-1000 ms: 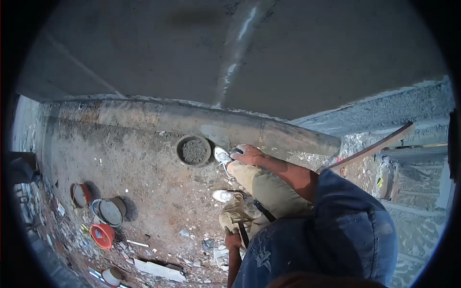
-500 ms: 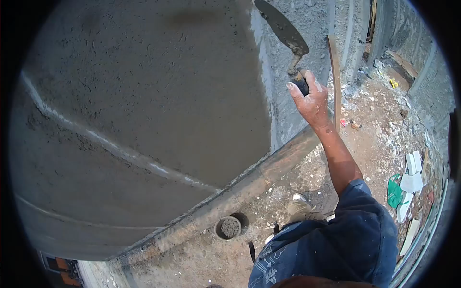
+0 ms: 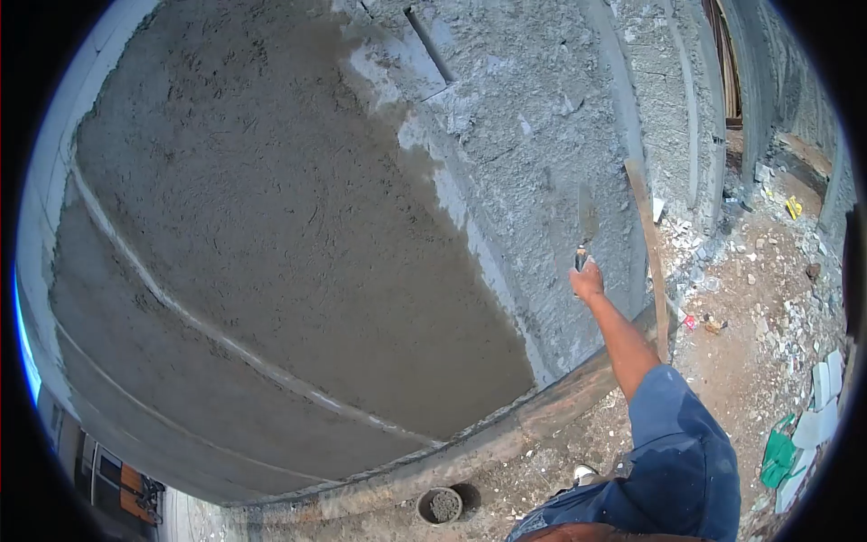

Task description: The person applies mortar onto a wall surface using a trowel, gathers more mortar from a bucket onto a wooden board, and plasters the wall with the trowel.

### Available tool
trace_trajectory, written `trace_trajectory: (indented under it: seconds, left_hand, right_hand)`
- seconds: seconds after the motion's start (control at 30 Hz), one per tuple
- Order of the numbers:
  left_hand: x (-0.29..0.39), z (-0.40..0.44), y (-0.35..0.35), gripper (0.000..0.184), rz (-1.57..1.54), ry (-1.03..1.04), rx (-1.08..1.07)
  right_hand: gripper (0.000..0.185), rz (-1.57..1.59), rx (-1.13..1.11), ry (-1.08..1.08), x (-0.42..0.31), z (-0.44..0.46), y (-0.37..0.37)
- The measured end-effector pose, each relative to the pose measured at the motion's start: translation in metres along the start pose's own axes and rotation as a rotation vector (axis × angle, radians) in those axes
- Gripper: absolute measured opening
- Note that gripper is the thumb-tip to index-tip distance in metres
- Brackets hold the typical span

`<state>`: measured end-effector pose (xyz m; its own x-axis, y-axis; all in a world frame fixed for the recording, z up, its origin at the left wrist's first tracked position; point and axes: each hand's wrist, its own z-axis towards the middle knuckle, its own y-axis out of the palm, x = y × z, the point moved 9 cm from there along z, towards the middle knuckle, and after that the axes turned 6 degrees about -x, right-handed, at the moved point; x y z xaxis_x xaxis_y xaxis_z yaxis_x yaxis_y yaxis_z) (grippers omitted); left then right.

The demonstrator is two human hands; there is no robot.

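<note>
My right hand (image 3: 587,280) is closed around the dark handle of a trowel (image 3: 587,217), with that arm stretched forward. The blade points up in front of the rough grey wall (image 3: 533,163) and blends into it; whether it touches cannot be told. To the left, a broad patch of smooth, darker wet mortar (image 3: 298,235) covers the wall, bordered by a pale strip. A bucket of mortar (image 3: 440,506) stands on the ground near the wall's foot. My left hand is out of sight.
A long wooden board (image 3: 652,262) leans upright on the wall just right of my hand. Rubble (image 3: 750,280) litters the ground at right, with white blocks (image 3: 817,425) and a green bag (image 3: 778,456). A narrow slot (image 3: 428,45) is cut in the wall above.
My right hand has risen from my knee and reached out to the wall with the trowel. The view has swung right and up, showing more wall. My left hand has left the view.
</note>
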<state>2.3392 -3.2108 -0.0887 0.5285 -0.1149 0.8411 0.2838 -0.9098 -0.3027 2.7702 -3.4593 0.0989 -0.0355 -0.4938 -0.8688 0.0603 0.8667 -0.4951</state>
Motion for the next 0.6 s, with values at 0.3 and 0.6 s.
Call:
trace_trajectory:
  seconds: [0.3, 0.6]
  left_hand:
    - [-0.012, -0.013, 0.064, 0.032, 0.005, -0.013, -0.006]
    - [-0.179, -0.111, 0.107, 0.026, -0.106, -0.371, 0.042]
  right_hand:
    - [0.042, -0.586, -0.769, 0.765, 0.53, -0.385, -0.152]
    - [0.026, -0.181, -0.621, 1.329, 0.625, -0.56, -0.312]
